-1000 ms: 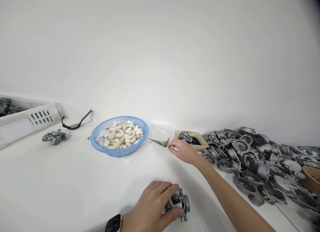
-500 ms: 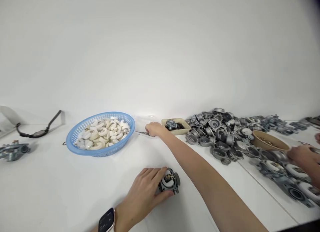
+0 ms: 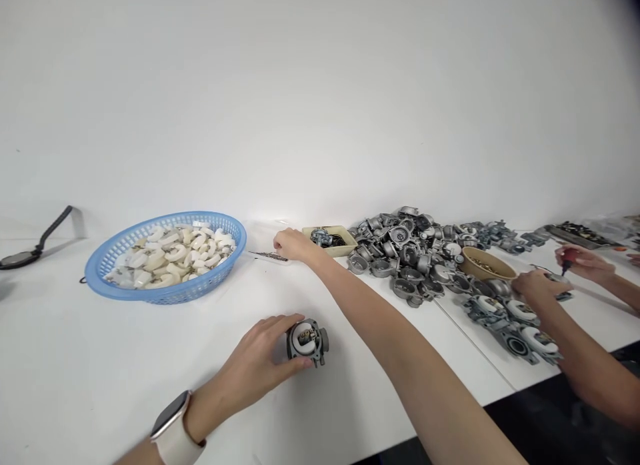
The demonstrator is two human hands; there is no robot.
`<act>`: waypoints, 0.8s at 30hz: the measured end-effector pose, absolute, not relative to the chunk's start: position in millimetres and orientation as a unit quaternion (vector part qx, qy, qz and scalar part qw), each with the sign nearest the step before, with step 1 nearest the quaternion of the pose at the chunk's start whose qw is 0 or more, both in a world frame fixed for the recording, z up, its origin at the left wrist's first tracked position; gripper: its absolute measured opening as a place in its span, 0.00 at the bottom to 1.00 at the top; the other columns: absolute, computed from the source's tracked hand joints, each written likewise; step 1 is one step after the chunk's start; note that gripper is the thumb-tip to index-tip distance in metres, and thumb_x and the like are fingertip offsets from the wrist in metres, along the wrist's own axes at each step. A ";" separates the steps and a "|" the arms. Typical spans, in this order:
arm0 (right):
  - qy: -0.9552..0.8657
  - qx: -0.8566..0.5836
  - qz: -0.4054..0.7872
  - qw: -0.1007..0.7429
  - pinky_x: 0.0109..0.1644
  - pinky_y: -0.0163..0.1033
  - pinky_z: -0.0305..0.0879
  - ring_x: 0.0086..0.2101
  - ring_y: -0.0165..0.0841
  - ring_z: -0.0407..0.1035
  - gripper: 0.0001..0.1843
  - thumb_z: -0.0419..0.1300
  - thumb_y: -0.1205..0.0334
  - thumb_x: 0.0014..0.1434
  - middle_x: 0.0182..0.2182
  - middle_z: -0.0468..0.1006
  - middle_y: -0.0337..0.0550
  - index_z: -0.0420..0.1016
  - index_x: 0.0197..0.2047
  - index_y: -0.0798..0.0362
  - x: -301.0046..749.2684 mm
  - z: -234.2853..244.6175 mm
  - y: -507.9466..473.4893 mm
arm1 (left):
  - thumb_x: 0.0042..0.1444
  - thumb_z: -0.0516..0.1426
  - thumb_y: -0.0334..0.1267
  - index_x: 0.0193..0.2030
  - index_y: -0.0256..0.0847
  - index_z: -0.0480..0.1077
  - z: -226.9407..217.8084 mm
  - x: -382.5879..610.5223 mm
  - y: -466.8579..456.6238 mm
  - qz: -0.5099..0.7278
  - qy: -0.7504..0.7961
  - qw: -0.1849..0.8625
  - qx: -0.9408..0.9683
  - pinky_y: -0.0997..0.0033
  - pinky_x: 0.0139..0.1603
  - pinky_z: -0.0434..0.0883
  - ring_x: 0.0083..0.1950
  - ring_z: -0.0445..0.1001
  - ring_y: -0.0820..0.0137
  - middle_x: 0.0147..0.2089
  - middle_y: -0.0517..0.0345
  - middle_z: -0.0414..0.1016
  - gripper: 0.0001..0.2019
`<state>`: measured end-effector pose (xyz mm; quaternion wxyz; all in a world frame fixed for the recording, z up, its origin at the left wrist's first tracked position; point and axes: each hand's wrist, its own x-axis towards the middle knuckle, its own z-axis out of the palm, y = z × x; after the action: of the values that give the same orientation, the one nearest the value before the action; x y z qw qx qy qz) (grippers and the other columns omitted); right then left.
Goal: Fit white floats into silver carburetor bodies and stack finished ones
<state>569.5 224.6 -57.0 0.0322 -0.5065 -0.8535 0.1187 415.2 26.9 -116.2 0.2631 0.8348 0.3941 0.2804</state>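
My left hand (image 3: 267,351) grips a grey metal carburetor body (image 3: 321,345) from its left side, thumb in front and fingers behind. The part rests on the white table with its open face up, showing a white C-shaped float (image 3: 299,338) and brass pieces inside. Stretched far forward, my right hand (image 3: 293,243) has its fingers curled down over a pile of thin metal pins (image 3: 273,255) on a clear, flat holder. Its fingertips are partly hidden, so whatever they pinch cannot be made out.
A blue basket (image 3: 240,251) of white floats stands left. Behind my right hand is a cream tray (image 3: 345,250); metal bowls (image 3: 400,251) are heaped right of it. A co-worker's hands (image 3: 590,263) work at far right with a red-handled screwdriver, near a tan bowl (image 3: 505,273) and assembled carburetors (image 3: 515,345).
The view has swung right, so the table's things appear farther left. Both my hands stay at the same places. More of the co-worker's arms and the red-handled screwdriver now show.
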 end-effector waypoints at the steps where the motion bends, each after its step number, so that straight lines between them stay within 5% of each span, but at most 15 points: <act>1: -0.850 -0.504 0.142 0.065 0.57 0.50 0.68 0.49 0.37 0.71 0.13 0.61 0.57 0.67 0.47 0.76 0.46 0.75 0.47 0.59 573.4 -54.2 219.4 | 0.58 0.64 0.51 0.63 0.50 0.68 -114.8 413.9 27.2 0.278 0.393 0.260 0.837 0.57 0.56 0.74 0.56 0.76 0.57 0.57 0.56 0.77 0.27; 6: -0.799 -0.478 0.291 0.221 0.49 0.37 0.67 0.39 0.30 0.72 0.08 0.60 0.67 0.60 0.41 0.79 0.46 0.79 0.42 0.58 616.7 -52.8 161.5 | 0.57 0.65 0.49 0.63 0.50 0.66 -107.1 410.2 26.5 0.258 0.393 0.259 0.844 0.57 0.55 0.74 0.53 0.75 0.58 0.54 0.54 0.77 0.29; 8: -0.762 -0.468 0.370 0.252 0.38 0.35 0.68 0.31 0.29 0.71 0.09 0.60 0.63 0.58 0.36 0.79 0.45 0.78 0.40 0.59 639.8 -61.6 130.2 | 0.57 0.65 0.47 0.63 0.49 0.66 -105.3 410.9 24.7 0.258 0.401 0.262 0.839 0.57 0.55 0.73 0.54 0.75 0.59 0.54 0.54 0.76 0.28; 12: -0.673 -0.473 0.474 0.313 0.36 0.34 0.67 0.28 0.26 0.67 0.13 0.61 0.55 0.58 0.31 0.74 0.41 0.74 0.39 0.57 670.5 -83.5 81.6 | 0.59 0.62 0.45 0.58 0.49 0.68 -105.6 417.6 19.6 0.277 0.432 0.257 0.819 0.60 0.53 0.74 0.52 0.76 0.60 0.52 0.56 0.77 0.21; 24: -0.550 -0.471 0.603 0.335 0.28 0.31 0.56 0.22 0.24 0.60 0.13 0.67 0.55 0.52 0.22 0.68 0.36 0.77 0.34 0.56 660.9 -115.2 51.5 | 0.62 0.61 0.44 0.61 0.47 0.67 -112.9 421.1 14.6 0.299 0.391 0.100 0.865 0.63 0.56 0.76 0.55 0.76 0.60 0.56 0.53 0.76 0.21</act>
<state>660.9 51.5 -115.2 0.3349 -0.4714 -0.5496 0.6030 421.1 14.6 -112.9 0.1000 0.8646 0.3914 0.2987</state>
